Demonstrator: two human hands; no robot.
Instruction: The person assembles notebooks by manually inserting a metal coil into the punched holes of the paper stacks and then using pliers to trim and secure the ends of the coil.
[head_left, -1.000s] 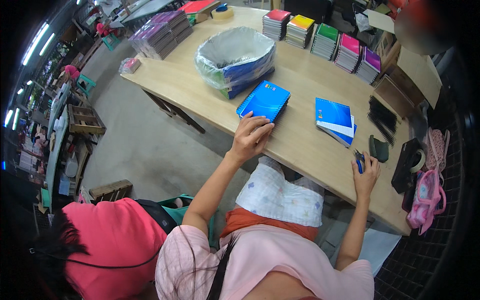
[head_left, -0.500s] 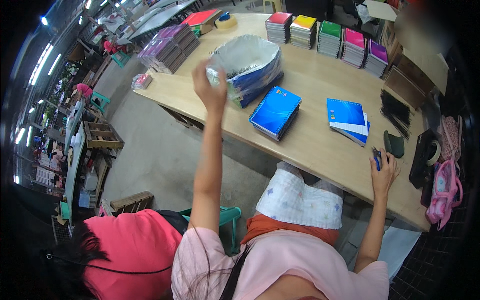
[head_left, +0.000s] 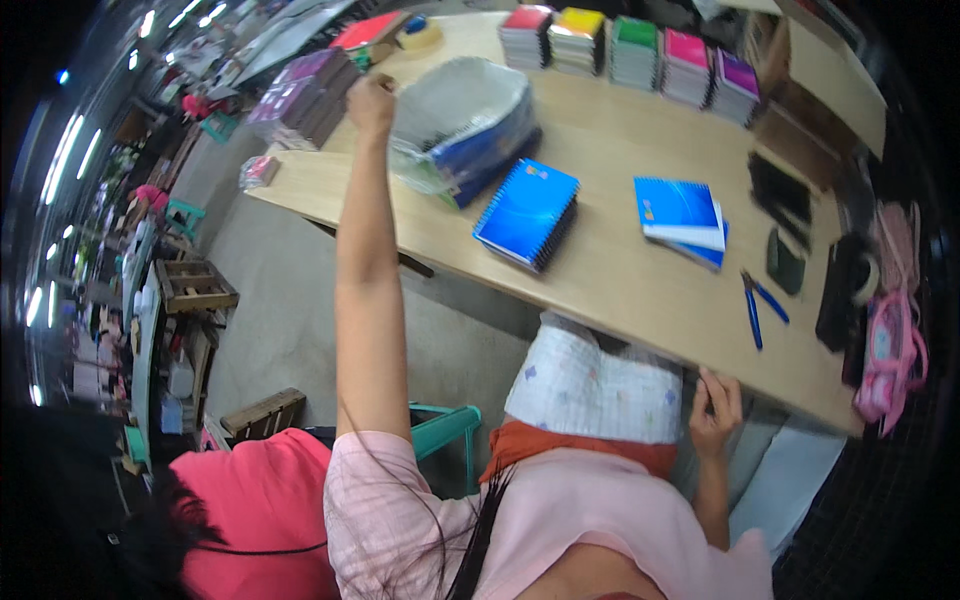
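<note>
My left hand (head_left: 372, 103) is stretched far out beside the left rim of a plastic-lined blue bag (head_left: 505, 145). Its fingers are closed; what they hold, if anything, cannot be made out. Dark wire coils (head_left: 440, 138) lie inside the bag. My right hand (head_left: 716, 408) is at the table's near edge, fingers loosely bent and apart, holding nothing. Blue-handled pliers (head_left: 755, 312) rest on the table beyond it, their handles spread. A stack of blue spiral notebooks (head_left: 527, 212) stands beside the bag, and a few blue notebooks (head_left: 682, 215) lie fanned farther right.
Along the table's far edge stand notebook stacks, including a green one (head_left: 634, 50). Purple bundles (head_left: 305, 95) sit at the left. Black coils (head_left: 780, 190), a dark green pouch (head_left: 785, 262) and a pink bag (head_left: 888, 355) lie at the right. A person in red (head_left: 260, 500) is close on my left.
My left hand has moved left and away from the bag's opening, and its fingers have closed. My right hand has let go of the pliers and drawn back to the table edge.
</note>
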